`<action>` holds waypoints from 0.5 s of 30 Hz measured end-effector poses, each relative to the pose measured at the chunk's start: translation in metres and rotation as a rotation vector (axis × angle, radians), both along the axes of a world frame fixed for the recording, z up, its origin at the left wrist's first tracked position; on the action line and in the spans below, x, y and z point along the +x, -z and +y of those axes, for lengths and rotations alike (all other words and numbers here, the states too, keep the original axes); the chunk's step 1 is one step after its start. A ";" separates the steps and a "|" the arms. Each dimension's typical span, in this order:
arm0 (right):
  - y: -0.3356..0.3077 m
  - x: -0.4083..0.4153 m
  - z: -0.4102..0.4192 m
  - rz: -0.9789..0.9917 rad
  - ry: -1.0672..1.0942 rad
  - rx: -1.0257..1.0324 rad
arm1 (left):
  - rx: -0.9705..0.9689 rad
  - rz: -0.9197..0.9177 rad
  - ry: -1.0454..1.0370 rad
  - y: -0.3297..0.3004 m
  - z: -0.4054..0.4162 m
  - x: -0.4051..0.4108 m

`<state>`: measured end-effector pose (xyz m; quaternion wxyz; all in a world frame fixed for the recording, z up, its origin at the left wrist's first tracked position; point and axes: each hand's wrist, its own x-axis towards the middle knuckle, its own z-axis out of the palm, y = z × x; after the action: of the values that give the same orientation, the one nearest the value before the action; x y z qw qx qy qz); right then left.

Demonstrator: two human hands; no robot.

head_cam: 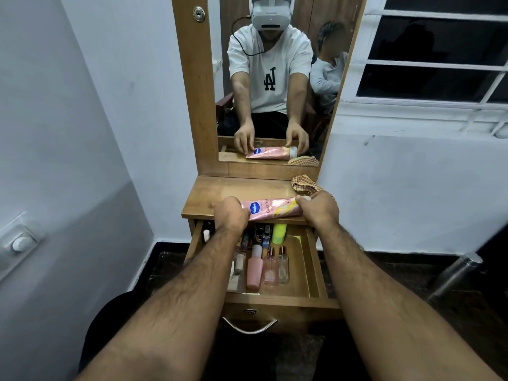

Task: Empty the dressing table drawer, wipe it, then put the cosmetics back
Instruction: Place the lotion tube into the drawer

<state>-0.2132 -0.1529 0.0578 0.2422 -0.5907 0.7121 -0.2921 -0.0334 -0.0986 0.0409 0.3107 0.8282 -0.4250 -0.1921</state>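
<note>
Fingers (303, 206) grip tube (270, 209) on wooden tabletop (214, 192)

A tall mirror (270, 78) in a wooden frame stands against a white wall (110, 105), with a keyhole (198, 14) on the frame's left side. To the right is a window (439, 50) with white bars. A switch (20, 243) sits low on the left wall. A metal cylinder (456, 273) leans over the dark floor (398, 270) at right.

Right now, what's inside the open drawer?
The drawer holds a pink bottle, two clear perfume bottles, a neon yellow container and small dark items. The left forearm covers its left part.
</note>
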 end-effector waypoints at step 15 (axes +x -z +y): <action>-0.015 -0.015 0.039 -0.273 -0.078 -0.085 | -0.345 0.479 -0.067 -0.002 0.023 0.015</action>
<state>-0.2279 -0.1138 0.0723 0.3228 -0.5824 0.6360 -0.3899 -0.0180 -0.0757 0.0434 0.5446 0.7078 -0.3384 -0.2966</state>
